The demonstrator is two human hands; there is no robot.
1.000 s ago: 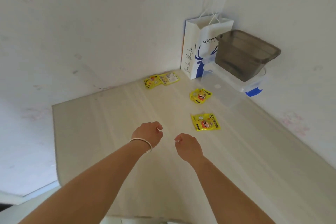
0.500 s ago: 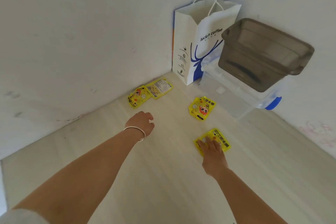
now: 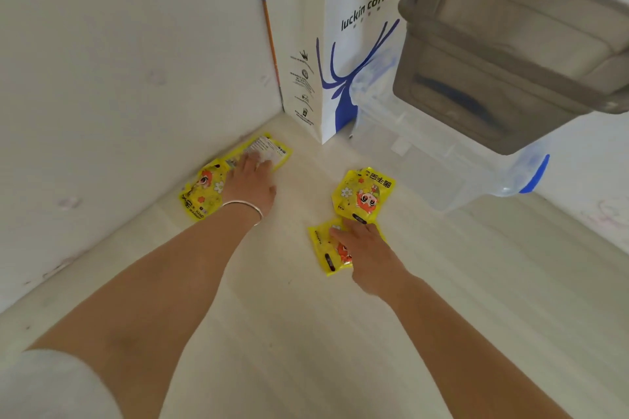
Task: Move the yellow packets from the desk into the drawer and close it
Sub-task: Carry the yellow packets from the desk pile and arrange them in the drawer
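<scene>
Bench [image 3: 306, 333]: pale wood-grain surface set into a corner between two white walls; all four yellow packets lie on it toward the back corner.
Paper bag [image 3: 340, 61]: white, blue deer print, upright in the back corner.
Brown tub [image 3: 503, 54]: dark translucent, stacked on a clear box [image 3: 442, 160] with a blue latch, along the right wall.
Progress: judged barely begun; no packet is lifted, no drawer is in view, so loading and closing are all left.
Left arm: reaches forward toward the left wall, a thin bangle at the wrist.
Left hand [image 3: 250, 185]: palm down over the two packets by the left wall, fingers [image 3: 253, 160] straight and laid flat on the label-side packet [image 3: 272, 150], which is blurred; its thumb side covers an edge of the cartoon-face packet [image 3: 200, 190].
Right arm: stretches forward from the near right.
Right hand [image 3: 366, 248]: palm down, fingers held close together and pressing on the near packet [image 3: 328, 248]; whether any finger curls under an edge cannot be told.
Fourth packet [image 3: 364, 192]: face up, just behind the right hand, its near edge overlapping the pressed one.
</scene>
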